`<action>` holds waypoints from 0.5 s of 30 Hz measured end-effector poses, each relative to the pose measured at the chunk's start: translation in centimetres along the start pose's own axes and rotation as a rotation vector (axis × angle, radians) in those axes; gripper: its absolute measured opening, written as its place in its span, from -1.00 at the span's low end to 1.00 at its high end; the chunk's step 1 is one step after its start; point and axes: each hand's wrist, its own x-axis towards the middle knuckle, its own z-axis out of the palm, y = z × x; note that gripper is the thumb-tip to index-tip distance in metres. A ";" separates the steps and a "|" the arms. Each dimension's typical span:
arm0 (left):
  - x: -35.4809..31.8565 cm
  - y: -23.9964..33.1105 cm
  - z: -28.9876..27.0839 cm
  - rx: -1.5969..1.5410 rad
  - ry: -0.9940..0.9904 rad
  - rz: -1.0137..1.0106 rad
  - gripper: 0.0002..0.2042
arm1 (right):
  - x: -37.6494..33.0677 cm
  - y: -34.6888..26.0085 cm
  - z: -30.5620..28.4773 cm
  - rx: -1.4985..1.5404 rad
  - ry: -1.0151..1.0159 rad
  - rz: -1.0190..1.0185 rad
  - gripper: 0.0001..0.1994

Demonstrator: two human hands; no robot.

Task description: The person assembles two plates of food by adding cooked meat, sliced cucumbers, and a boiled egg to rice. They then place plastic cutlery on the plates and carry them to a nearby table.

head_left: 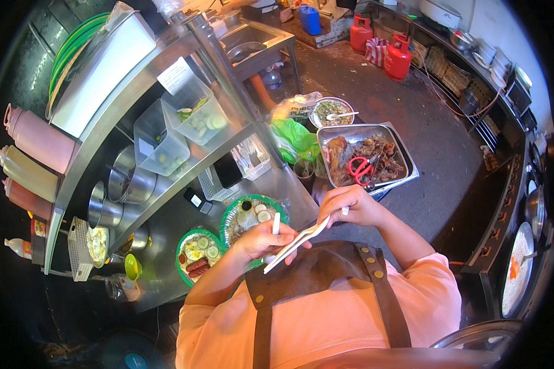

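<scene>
Pieces of white plastic cutlery (303, 238) are held between my two hands, in front of my apron. My left hand (263, 241) is closed round their lower part, with one white handle sticking up past the fingers. My right hand (349, 204) pinches the upper end, and a white tip pokes out beside its fingers. Left of my left hand lies a green-rimmed plate (183, 265) with sausages, cucumber slices and egg. Behind it a second green-rimmed plate (278, 205) carries cucumber slices and a small dark-topped cup. Whether the cutlery is spoons or forks is hard to make out.
Beyond my right hand, a metal tray (406, 161) holds cooked meat and red-handled scissors (359, 170). A bowl of chopped food (332, 112) and a green plastic bag (291, 140) stand behind it. A steel shelf (160, 200) with clear containers (160, 154) rises on the left.
</scene>
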 end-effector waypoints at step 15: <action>-3.3 -2.7 -1.6 -0.100 -0.013 -0.007 -0.70 | 2.6 1.2 2.4 -0.119 -0.082 -0.135 -0.84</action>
